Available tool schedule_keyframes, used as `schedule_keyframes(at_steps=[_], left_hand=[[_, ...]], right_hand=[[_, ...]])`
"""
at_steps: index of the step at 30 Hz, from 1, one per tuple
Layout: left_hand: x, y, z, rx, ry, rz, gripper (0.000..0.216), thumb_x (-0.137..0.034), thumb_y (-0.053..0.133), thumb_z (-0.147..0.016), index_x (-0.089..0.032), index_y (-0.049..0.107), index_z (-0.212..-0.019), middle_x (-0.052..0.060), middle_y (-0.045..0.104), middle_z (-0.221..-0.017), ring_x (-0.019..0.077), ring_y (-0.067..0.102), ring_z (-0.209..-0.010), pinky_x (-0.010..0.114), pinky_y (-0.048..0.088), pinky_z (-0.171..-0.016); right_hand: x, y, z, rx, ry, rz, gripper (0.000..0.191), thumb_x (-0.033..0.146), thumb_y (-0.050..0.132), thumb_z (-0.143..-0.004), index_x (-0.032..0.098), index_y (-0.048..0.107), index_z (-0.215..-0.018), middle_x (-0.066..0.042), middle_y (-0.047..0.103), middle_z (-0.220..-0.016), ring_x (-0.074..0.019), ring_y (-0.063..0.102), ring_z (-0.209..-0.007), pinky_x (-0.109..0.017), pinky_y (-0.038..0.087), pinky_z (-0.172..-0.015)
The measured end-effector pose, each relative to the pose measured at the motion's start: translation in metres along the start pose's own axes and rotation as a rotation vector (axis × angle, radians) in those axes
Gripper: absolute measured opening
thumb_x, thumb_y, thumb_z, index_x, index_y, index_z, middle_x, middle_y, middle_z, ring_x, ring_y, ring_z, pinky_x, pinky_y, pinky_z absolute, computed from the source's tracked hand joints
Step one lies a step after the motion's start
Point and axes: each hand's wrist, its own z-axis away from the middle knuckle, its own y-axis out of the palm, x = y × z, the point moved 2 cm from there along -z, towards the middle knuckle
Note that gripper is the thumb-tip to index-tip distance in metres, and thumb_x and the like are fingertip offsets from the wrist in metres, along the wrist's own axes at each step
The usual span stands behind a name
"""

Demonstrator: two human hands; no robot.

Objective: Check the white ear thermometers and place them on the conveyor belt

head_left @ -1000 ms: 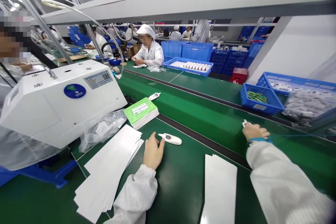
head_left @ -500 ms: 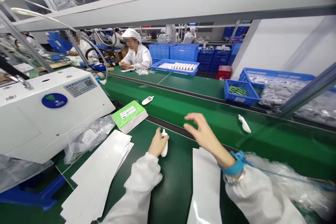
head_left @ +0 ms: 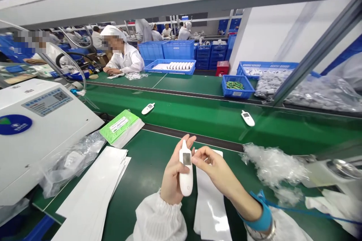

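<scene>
My left hand [head_left: 170, 175] is wrapped round a white handheld thermometer [head_left: 185, 175], held upright above the green table with its small grey screen facing me. My right hand [head_left: 216, 169] pinches at the thermometer's upper part beside the screen, fingers bent. A blue strap [head_left: 261, 214] circles my right wrist. Under my hands lies a white flat bag [head_left: 209, 203]. Two more white thermometers rest on the green conveyor belt [head_left: 198, 115]: one [head_left: 148, 109] at the middle, one [head_left: 248, 118] to the right.
A white machine [head_left: 34, 120] stands at the left, with a stack of white bags [head_left: 93, 192] and a green-topped packet [head_left: 120, 127] beside it. Crumpled clear plastic [head_left: 271, 163] lies at the right. Blue bins [head_left: 236, 87] and co-workers in white sit beyond the belt.
My left hand picked the thermometer off the table and raised it upright. My right hand drew back from the belt, where it left a thermometer, and came to the held one.
</scene>
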Motion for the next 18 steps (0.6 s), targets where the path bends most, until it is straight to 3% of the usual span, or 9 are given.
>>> schedule_keyframes(at_steps=[3, 7, 12, 15, 18], left_hand=[[-0.001, 0.002, 0.004, 0.084, 0.077, -0.194, 0.086, -0.004, 0.050, -0.056, -0.025, 0.044, -0.139, 0.001, 0.048, -0.147, 0.0230, 0.029, -0.143, 0.038, 0.017, -0.120], [-0.002, -0.002, 0.008, 0.182, 0.120, -0.372, 0.090, -0.002, 0.050, -0.058, -0.033, 0.039, -0.142, -0.003, 0.042, -0.151, 0.0227, 0.023, -0.146, 0.040, 0.014, -0.120], [-0.001, -0.011, 0.009, 0.189, 0.071, -0.354, 0.090, -0.005, 0.051, -0.058, -0.033, 0.039, -0.143, 0.001, 0.040, -0.151, 0.0285, 0.022, -0.145, 0.044, 0.029, -0.113], [0.005, -0.016, 0.008, 0.181, 0.011, -0.372, 0.088, -0.009, 0.059, -0.065, -0.032, 0.032, -0.146, 0.005, 0.041, -0.147, 0.0300, 0.036, -0.136, 0.041, 0.039, -0.104], [0.019, -0.019, 0.008, 0.139, -0.094, -0.483, 0.085, -0.019, 0.069, -0.072, -0.028, 0.029, -0.147, 0.009, 0.051, -0.133, 0.0254, 0.057, -0.111, 0.036, 0.048, -0.090]], right_hand=[[0.001, -0.001, 0.002, 0.092, 0.079, -0.149, 0.033, 0.051, 0.072, -0.074, 0.020, 0.060, -0.073, 0.001, 0.058, -0.073, -0.0152, 0.051, -0.069, -0.030, 0.041, -0.067], [0.002, -0.003, -0.001, 0.122, 0.130, -0.184, 0.031, 0.047, 0.075, -0.069, 0.019, 0.064, -0.068, 0.000, 0.060, -0.068, -0.0155, 0.052, -0.068, -0.031, 0.042, -0.068], [0.004, -0.002, 0.000, 0.244, 0.160, -0.226, 0.029, 0.043, 0.073, -0.070, 0.019, 0.060, -0.062, 0.000, 0.058, -0.068, -0.0145, 0.051, -0.069, -0.030, 0.041, -0.071], [-0.001, -0.003, 0.000, 0.229, 0.172, -0.190, 0.029, 0.043, 0.068, -0.071, 0.019, 0.056, -0.061, 0.001, 0.054, -0.064, -0.0129, 0.048, -0.063, -0.029, 0.039, -0.066], [-0.011, -0.005, -0.004, 0.145, 0.154, -0.121, 0.028, 0.043, 0.063, -0.072, 0.020, 0.052, -0.062, 0.002, 0.053, -0.062, -0.0126, 0.047, -0.059, -0.028, 0.039, -0.060]])
